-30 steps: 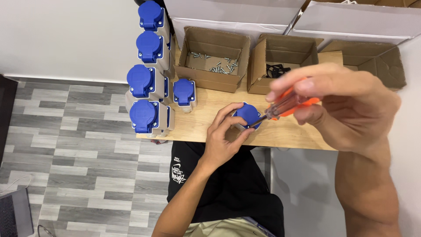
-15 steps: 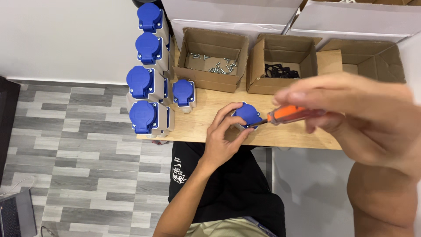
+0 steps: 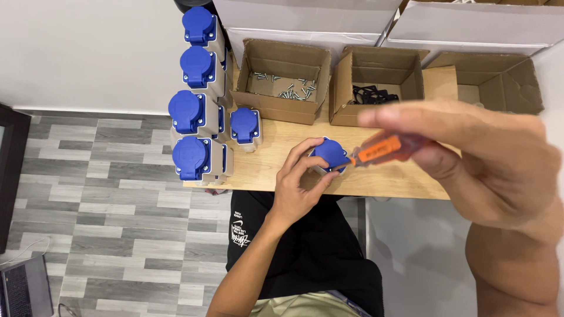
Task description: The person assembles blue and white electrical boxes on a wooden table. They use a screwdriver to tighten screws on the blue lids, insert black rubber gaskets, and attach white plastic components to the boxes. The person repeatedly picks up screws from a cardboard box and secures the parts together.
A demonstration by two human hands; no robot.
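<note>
Right hand (image 3: 493, 170) has drifted closer to the camera, still gripping the orange-handled screwdriver (image 3: 379, 149) with its tip at the blue round-lidded socket housing (image 3: 329, 154), which the left hand (image 3: 299, 185) keeps clasped just above the wooden worktop (image 3: 388, 182), so fastening looks ongoing.

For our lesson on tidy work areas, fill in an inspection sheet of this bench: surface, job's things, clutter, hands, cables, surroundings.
Surface: light wooden bench top, bare along its near edge.
Job's things: blue capped socket; orange-handled screwdriver, its tip at the socket.
Clutter: finished blue sockets stacked in a row at the bench's left end; open carton of screws; open carton of black parts; empty carton.
Hands: left hand grips the socket; right hand holds the screwdriver, blurred.
Cables: nothing seen.
Surroundings: grey plank floor, white wall.
</note>
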